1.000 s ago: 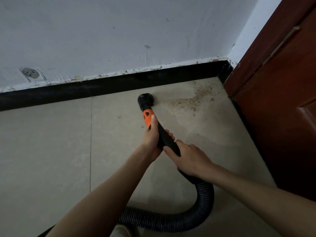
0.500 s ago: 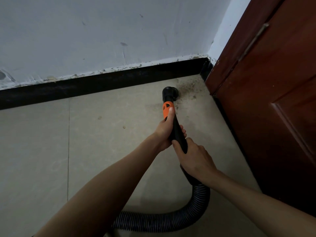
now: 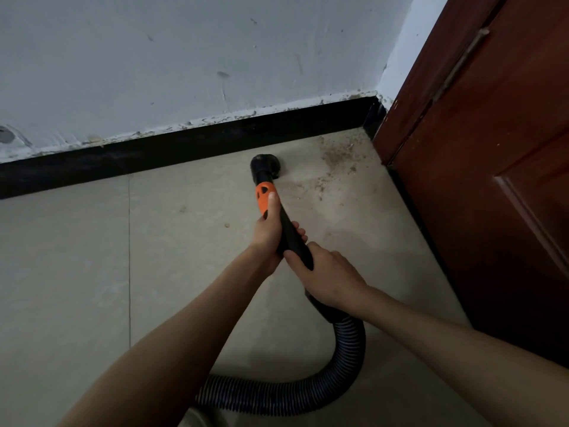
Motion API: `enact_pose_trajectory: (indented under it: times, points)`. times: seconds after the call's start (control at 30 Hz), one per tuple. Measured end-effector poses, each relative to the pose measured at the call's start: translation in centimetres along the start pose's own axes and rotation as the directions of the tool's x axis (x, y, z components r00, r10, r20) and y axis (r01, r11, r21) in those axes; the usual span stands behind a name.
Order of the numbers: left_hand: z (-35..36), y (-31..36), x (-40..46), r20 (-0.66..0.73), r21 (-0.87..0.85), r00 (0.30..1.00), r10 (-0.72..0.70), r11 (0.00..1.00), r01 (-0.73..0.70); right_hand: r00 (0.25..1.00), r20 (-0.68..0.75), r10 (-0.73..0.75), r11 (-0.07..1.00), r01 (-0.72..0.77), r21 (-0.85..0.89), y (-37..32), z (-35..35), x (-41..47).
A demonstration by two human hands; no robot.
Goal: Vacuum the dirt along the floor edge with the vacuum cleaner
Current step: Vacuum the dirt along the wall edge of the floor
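Nozzle (image 3: 264, 166) pulled back left from corner; dirt (image 3: 335, 158) remained upper right. Left hand (image 3: 269, 232) and right hand (image 3: 326, 275) both gripped the wand (image 3: 291, 235).

1. White plaster wall (image 3: 184, 57) ahead of me, scuffed, small marks, chipped paint along bottom edge.
2. Black skirting board (image 3: 154, 149) runs along wall base to the corner.
3. Beige tile floor (image 3: 61, 272), thin grout line (image 3: 129, 257) running away from me.
4. Reddish-brown wooden door (image 3: 492, 180) on my right, raised panel moulding.
5. Light dim, flat.
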State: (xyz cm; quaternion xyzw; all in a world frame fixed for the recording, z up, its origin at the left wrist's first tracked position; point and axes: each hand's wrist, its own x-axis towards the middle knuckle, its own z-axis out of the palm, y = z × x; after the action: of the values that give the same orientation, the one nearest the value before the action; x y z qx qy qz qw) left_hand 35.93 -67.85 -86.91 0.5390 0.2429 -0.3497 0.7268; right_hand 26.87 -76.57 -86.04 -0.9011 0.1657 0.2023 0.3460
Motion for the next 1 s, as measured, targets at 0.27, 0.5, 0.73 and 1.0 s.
enact_pose_trajectory:
  times: [0.27,0.5,0.73,1.0]
  points:
    - [-2.2,-1.1,-1.8,-0.055,-0.057,0.998,-0.009,0.998,0.006,0.990,0.132,-0.039,0.999,0.039,0.002,-0.5,1.0,-1.2]
    - [-0.8,-1.9,-2.9,0.101,-0.014,0.992,-0.076,0.997,0.078,0.995,0.101,0.003,0.991,-0.016,0.133,0.9,1.1,-2.6]
    - [2.1,-2.2,-2.6,0.202,0.126,0.971,-0.125,0.987,0.101,0.991,-0.067,0.115,0.986,-0.106,0.127,2.6,1.0,-3.6]
    - [4.5,-2.2,-1.9,0.262,0.208,0.952,-0.156,0.973,0.103,0.971,-0.143,0.190,0.969,-0.162,0.188,3.3,0.6,-3.6]
